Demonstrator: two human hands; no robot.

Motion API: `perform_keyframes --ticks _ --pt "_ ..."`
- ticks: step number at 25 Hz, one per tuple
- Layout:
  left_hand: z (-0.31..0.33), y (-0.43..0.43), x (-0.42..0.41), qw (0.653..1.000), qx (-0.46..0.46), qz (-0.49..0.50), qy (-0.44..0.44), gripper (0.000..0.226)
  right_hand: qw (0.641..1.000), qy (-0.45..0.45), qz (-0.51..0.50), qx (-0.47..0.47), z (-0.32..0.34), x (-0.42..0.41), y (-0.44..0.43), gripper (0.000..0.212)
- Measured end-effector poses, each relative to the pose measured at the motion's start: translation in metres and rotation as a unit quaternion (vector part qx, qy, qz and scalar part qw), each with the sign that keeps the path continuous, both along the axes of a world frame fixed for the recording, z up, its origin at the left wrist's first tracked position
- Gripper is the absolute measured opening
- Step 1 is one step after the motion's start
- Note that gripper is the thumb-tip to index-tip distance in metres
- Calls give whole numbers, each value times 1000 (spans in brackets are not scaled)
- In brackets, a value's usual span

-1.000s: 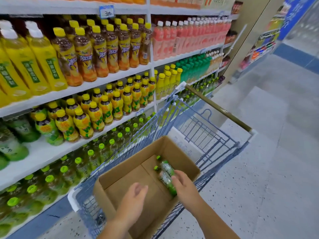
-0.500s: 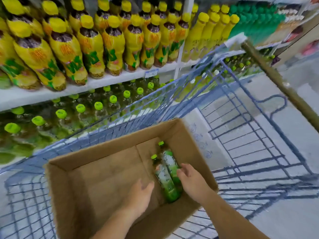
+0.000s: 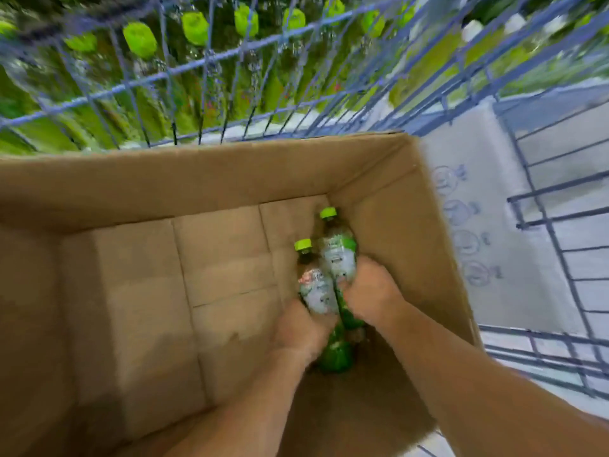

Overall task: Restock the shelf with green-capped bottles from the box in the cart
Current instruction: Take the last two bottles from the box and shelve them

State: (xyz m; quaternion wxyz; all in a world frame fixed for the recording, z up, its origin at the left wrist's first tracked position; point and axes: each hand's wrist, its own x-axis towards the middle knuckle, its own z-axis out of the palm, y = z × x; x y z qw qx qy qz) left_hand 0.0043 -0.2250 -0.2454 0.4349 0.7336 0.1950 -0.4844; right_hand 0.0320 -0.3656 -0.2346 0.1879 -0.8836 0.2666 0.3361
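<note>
Left hand (image 3: pixel 304 328) now gripping left bottle (image 3: pixel 317 291), right hand (image 3: pixel 369 291) gripping right bottle (image 3: pixel 339 252)

This is a shop aisle. A blue wire cart (image 3: pixel 204 65) carries an open cardboard box (image 3: pixel 197 179). Beyond its mesh, rows of identical green-capped bottles (image 3: pixel 194 24) stand packed together.
</note>
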Motion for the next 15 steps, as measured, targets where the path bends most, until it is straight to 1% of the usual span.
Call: perform_keyframes --ticks 2,3,5,6,8,10,12,14,15 --pt "-7 1 -3 999 4 41 13 21 1000 5 -28 9 -10 4 -1 40" --pt "-8 6 -2 999 11 44 13 25 999 11 -47 23 -15 6 -1 44" --pt "-7 24 3 999 28 27 6 25 995 20 -83 53 -22 8 0 45" --pt "-5 36 7 999 34 21 -5 30 992 22 -105 68 -22 8 1 46" --pt "5 62 19 998 58 13 -33 50 981 22 -163 104 -21 5 6 45" --pt "18 86 27 996 72 17 -42 57 954 25 -247 168 -8 -1 14 41" --pt "37 107 33 997 57 37 -33 60 908 28 -331 256 17 -11 25 36" --pt "60 125 38 999 34 35 -24 62 866 21 -373 333 49 -19 41 31" --pt "75 135 38 999 28 15 -26 57 849 14 -387 361 68 -24 51 31"
